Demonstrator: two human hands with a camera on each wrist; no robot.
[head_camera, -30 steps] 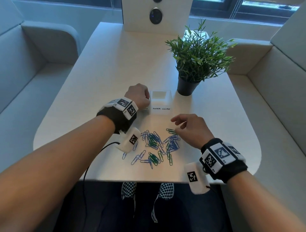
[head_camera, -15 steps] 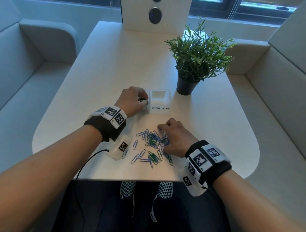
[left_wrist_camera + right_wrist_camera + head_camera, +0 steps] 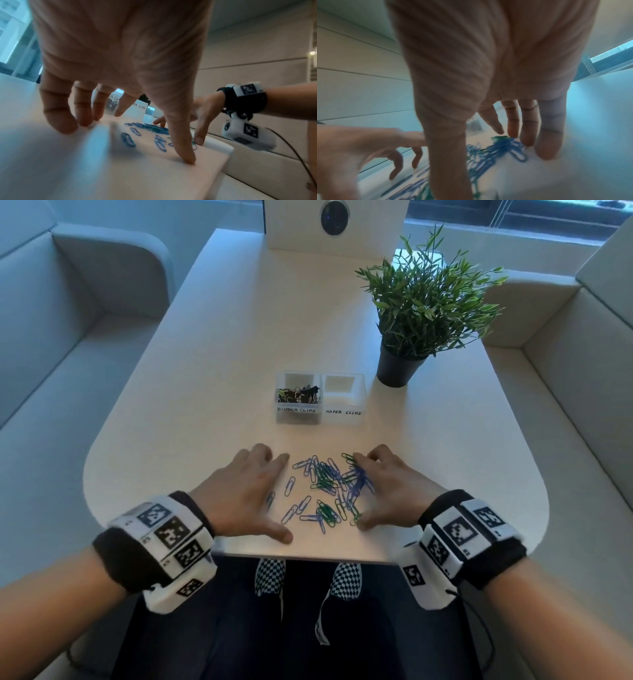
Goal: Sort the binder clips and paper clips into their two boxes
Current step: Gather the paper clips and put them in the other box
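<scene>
Several blue and green paper clips (image 3: 329,489) lie scattered near the table's front edge. My left hand (image 3: 246,494) rests spread on the table at the pile's left side, fingertips (image 3: 63,127) down, holding nothing. On the pile's right side my right hand (image 3: 387,487) lies spread, its fingers (image 3: 546,148) touching the clips (image 3: 505,147). Behind the pile stand two clear boxes side by side. The left box labelled BINDER CLIPS (image 3: 298,398) holds black binder clips. The right box labelled PAPER CLIPS (image 3: 344,400) looks empty.
A potted green plant (image 3: 421,313) stands to the right behind the boxes. A white block with a dark round lens (image 3: 334,220) stands at the table's far end. Upholstered benches flank the table (image 3: 205,354) on both sides.
My left hand came back from the binder clip box to the pile's left side and spread flat. My right hand stayed at the pile's right edge, fingers spread. The head view shifted closer.
</scene>
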